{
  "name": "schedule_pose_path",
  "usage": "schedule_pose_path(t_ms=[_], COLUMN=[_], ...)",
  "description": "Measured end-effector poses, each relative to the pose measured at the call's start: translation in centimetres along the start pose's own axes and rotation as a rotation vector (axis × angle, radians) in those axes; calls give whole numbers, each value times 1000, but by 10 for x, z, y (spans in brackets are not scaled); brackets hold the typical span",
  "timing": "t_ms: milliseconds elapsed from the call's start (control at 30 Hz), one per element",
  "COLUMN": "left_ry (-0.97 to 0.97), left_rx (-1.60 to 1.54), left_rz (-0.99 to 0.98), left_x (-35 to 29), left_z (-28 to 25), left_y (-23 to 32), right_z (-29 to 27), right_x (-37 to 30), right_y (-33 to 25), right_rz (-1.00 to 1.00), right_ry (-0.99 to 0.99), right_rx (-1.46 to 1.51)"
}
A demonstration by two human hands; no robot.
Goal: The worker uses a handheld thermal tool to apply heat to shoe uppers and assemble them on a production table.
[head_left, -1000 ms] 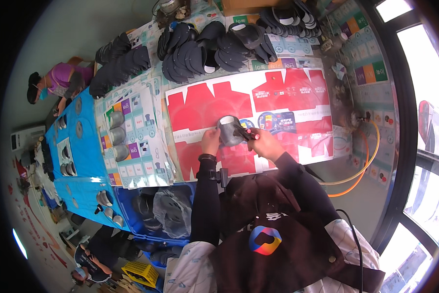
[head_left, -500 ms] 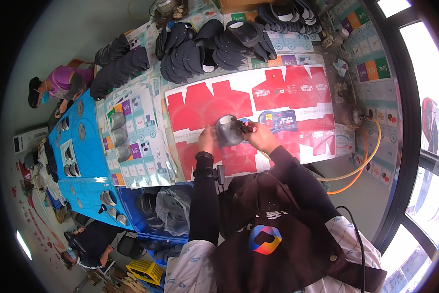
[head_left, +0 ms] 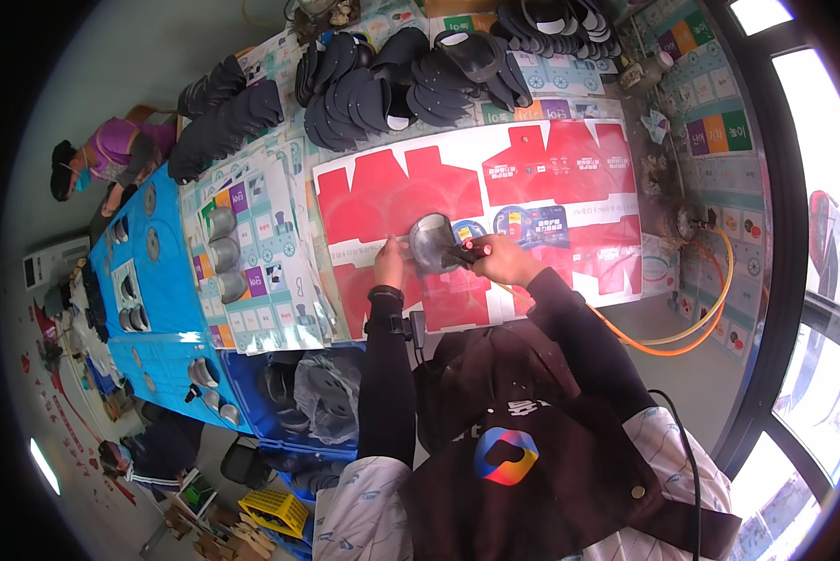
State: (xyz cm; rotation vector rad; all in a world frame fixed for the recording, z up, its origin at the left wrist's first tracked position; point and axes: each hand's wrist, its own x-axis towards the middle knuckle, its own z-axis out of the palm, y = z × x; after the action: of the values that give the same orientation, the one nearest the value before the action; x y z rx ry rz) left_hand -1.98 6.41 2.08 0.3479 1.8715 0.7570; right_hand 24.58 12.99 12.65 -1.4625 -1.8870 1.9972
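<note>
My left hand (head_left: pixel 390 264) is closed on the left edge of a grey, cup-shaped curved shell (head_left: pixel 431 236), holding it over the red printed sheet. The shell's hollow side faces up towards me. My right hand (head_left: pixel 506 262) grips a small dark hand tool (head_left: pixel 461 252) with red parts, its front end at the shell's lower right edge. Fingers hide much of the tool, so its exact kind cannot be told. A yellow-orange hose (head_left: pixel 616 335) runs from near my right hand to the right side.
Stacks of dark curved pieces (head_left: pixel 354 105) line the table's far side. Three grey shells (head_left: pixel 223 254) lie left on printed sheets. The red-and-white sheet (head_left: pixel 392 187) covers the table under my hands. A blue crate (head_left: pixel 270 397) stands lower left; two people work beyond the blue table (head_left: pixel 163 299).
The shell has tipped, showing more of its hollow side. My right hand and tool have shifted slightly right, and the hose has swung nearer. At lower left, the other person has moved left.
</note>
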Motion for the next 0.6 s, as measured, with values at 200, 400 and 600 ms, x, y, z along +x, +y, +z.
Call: schedule_pose_path(t_ms=[200, 400, 600], left_ry=[-6, 3, -64], left_rx=[-52, 0, -33], left_rz=[-32, 56, 144], left_x=[-12, -1, 10], left_z=[8, 1, -13], left_y=[9, 3, -24], right_z=[-5, -7, -5], right_x=[-5, -7, -10], right_y=[-19, -12, -18], right_rz=[-7, -42, -63], right_ry=[72, 92, 88], right_rx=[-12, -117, -89])
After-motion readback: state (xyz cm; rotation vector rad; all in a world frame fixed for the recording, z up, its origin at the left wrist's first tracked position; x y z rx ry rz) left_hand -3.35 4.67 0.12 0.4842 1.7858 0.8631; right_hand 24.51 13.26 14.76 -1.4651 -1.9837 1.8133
